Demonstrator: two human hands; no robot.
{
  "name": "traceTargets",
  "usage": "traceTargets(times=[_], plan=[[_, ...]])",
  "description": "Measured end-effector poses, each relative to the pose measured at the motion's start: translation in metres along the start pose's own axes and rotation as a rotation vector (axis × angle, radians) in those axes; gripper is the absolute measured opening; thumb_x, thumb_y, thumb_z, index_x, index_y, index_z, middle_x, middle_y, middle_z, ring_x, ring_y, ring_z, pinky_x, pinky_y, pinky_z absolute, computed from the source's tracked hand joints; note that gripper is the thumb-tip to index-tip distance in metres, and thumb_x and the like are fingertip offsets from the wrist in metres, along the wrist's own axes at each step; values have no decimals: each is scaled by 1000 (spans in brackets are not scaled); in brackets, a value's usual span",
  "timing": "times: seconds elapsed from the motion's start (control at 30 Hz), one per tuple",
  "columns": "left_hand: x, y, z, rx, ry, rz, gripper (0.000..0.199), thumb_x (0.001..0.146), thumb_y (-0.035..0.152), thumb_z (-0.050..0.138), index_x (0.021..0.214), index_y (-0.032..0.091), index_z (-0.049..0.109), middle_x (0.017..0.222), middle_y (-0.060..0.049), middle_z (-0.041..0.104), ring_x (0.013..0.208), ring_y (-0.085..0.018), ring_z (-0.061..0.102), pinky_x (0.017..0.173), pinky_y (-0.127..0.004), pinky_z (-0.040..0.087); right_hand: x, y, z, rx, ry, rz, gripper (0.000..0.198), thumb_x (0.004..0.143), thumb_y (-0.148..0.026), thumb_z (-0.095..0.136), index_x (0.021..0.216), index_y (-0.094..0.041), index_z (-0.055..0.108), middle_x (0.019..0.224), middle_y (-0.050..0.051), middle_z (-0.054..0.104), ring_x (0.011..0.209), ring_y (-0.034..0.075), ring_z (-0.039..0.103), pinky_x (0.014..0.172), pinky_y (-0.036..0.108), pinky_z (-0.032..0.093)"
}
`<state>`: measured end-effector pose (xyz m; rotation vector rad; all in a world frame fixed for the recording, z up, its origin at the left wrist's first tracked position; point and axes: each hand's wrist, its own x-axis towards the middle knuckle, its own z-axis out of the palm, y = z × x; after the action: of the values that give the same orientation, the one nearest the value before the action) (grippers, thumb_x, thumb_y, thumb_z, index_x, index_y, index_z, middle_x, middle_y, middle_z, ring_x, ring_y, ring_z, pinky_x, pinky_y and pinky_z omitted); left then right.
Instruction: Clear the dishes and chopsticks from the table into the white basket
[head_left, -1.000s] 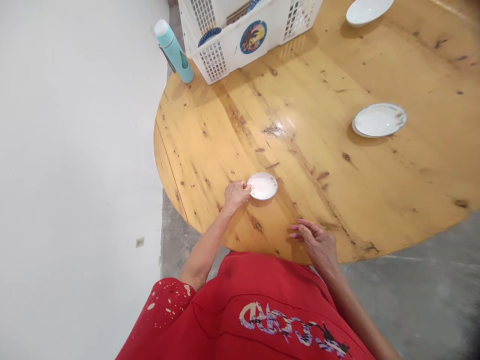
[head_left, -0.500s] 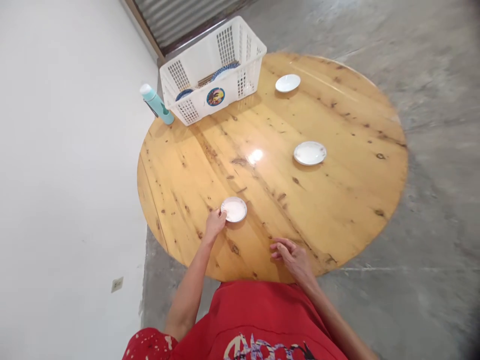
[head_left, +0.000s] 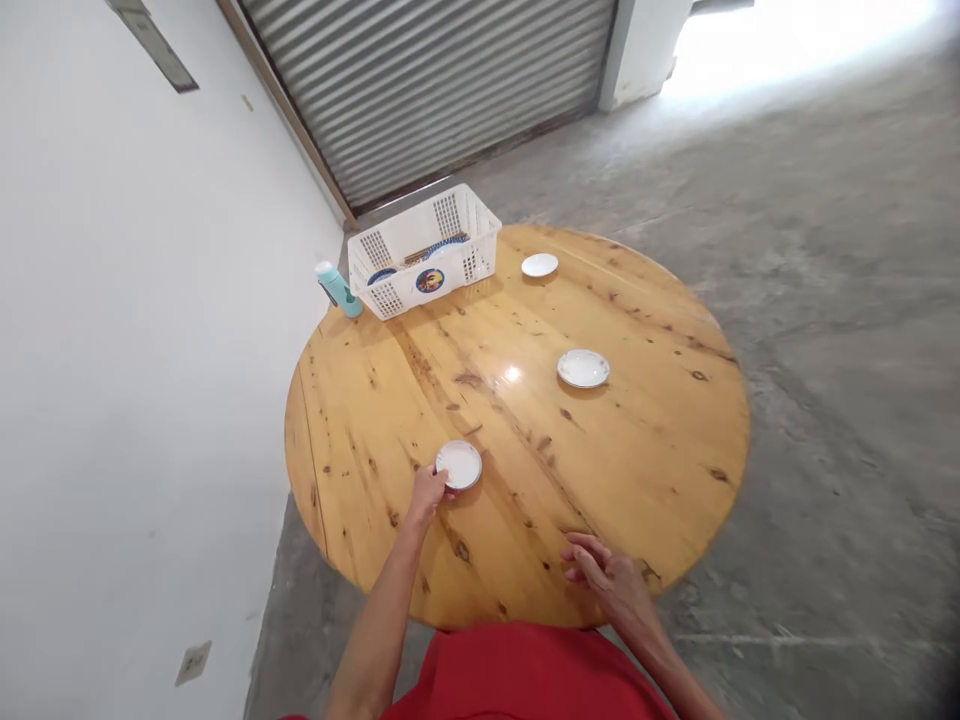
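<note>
My left hand grips the near left rim of a small white plate, its thumb on top and fingertips showing beneath. The plate is at the near left part of the round wooden table; whether it touches the wood I cannot tell. Over the table's near edge, my right hand holds nothing, its fingers loosely bent and apart. A second white plate with a faint patterned rim lies right of centre. Farther back is a plain white dish.
A white plastic basket holding blue-edged dishes stands at the table's back left. Beside it is a light blue bottle. A white wall runs along the left, and a corrugated metal shutter rises behind.
The view has tilted up, showing more of the shutter and floor. My left hand keeps hold of the small plate, with fingertips now visible under it. My right hand has shifted slightly right.
</note>
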<state>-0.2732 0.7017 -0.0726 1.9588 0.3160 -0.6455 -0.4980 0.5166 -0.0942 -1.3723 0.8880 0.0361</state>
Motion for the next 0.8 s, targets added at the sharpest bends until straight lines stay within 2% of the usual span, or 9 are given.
traceTargets(times=[0.13,0.27,0.4,0.5,0.63,0.8], plan=[[-9,-2,-2,-31,-19,26,14,85,7,52,76,11,62,56,-2,64,44,-12,60,40,-18,45,-25,10,2,50,92,9,54,58,-61,57,91,-19,64,77,8,73,61,26,69,58,37,57],[-30,-13,2,-62,-50,36,15,85,9,55,73,11,63,61,-2,66,48,-10,59,44,-17,45,-63,18,7,34,117,68,52,58,-61,57,89,-19,65,76,9,73,60,26,69,58,37,58],[-44,-24,14,-84,-117,22,11,87,17,59,82,12,68,73,-1,70,57,-9,62,51,-16,48,-97,31,2,-26,183,111,55,60,-60,59,95,-17,66,86,11,75,66,24,70,65,34,59],[-52,-24,25,-132,-240,106,17,91,24,58,91,11,68,76,-3,71,59,-10,64,51,-16,48,-115,42,-5,-45,234,151,57,63,-60,60,98,-16,66,89,12,75,67,23,71,66,33,59],[-69,-13,32,-141,-345,197,26,91,35,61,97,11,69,73,-4,70,64,-12,66,53,-17,49,-126,48,-10,-13,265,121,57,65,-59,62,100,-15,66,88,12,74,66,23,71,65,33,59],[-80,-9,40,-71,-284,155,20,92,23,55,95,9,69,74,-5,72,60,-12,66,50,-17,48,-117,47,-19,13,249,19,56,68,-58,62,101,-13,67,88,13,74,66,22,70,62,33,59]])
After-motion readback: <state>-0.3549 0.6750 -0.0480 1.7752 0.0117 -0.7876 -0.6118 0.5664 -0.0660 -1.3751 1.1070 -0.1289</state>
